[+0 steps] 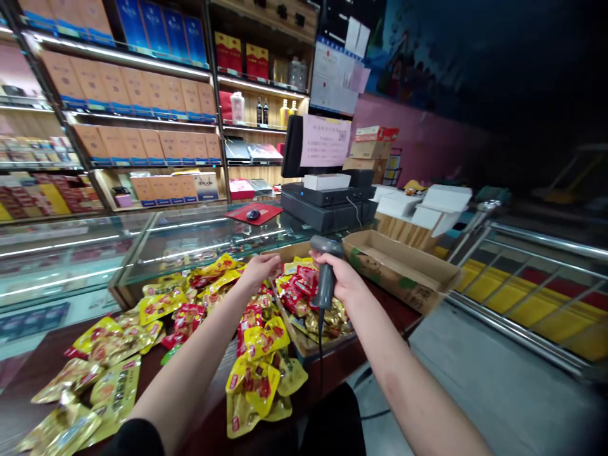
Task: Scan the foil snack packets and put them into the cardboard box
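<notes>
My right hand (pixel 346 278) is wrapped round the grip of a dark grey barcode scanner (pixel 325 278), its head raised and its cable hanging down. Below the scanner is an open cardboard box (pixel 291 316) filled with red, yellow and gold snack packets (pixel 299 288). At the box's far left corner is my left hand (pixel 260 271), fingers bent and pressed together; whatever they grip is hidden. More shiny snack packets (pixel 161 305) lie loose on the dark counter to the left. A pile of yellow and gold packets (pixel 259 380) sits at the near edge, between my forearms.
An open cardboard box (pixel 403 263) stands right of the full one. Beyond are a glass display counter (pixel 190 237), a mouse (pixel 253 215) on a red mat and a till with a monitor (pixel 292 149). A metal rail (pixel 522 297) runs along the right.
</notes>
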A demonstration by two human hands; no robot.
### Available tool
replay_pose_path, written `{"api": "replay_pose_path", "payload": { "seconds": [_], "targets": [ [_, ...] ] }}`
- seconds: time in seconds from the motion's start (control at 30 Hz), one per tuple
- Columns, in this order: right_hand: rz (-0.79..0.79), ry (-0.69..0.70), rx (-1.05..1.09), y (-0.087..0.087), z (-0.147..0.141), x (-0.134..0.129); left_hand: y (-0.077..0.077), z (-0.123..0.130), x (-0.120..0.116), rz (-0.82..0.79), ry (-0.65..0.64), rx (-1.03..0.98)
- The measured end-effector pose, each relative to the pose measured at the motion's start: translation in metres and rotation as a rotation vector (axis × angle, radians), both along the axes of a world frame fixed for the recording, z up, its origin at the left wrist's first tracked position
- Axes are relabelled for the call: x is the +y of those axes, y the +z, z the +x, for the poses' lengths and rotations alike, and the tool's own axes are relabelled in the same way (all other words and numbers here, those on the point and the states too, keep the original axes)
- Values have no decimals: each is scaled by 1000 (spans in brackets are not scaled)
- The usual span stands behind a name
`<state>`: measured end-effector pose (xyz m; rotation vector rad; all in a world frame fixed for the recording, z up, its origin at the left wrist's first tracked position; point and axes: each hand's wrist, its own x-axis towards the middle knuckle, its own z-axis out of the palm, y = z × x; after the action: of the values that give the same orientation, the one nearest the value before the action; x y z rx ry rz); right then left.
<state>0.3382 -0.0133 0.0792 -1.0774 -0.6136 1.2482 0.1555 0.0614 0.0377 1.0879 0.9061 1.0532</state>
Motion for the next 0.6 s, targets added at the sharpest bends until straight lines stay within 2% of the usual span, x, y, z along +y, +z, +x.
{"api": "replay_pose_path", "payload": {
  "seconds": [0.2,0.37,0.47,0.6],
  "targets": [
    [-31,268,32,2,-90,8,5,-109,-12,48,114,95],
    [-149,487,67,-22,-167,12,-2,-197,-31,33,257,133],
    [-197,570,51,-43,-206,14,-16,-231,-45,23,355,218],
    [-227,545,-66,-68,-240,14,-41,-252,-59,47,425,409]
  ]
}}
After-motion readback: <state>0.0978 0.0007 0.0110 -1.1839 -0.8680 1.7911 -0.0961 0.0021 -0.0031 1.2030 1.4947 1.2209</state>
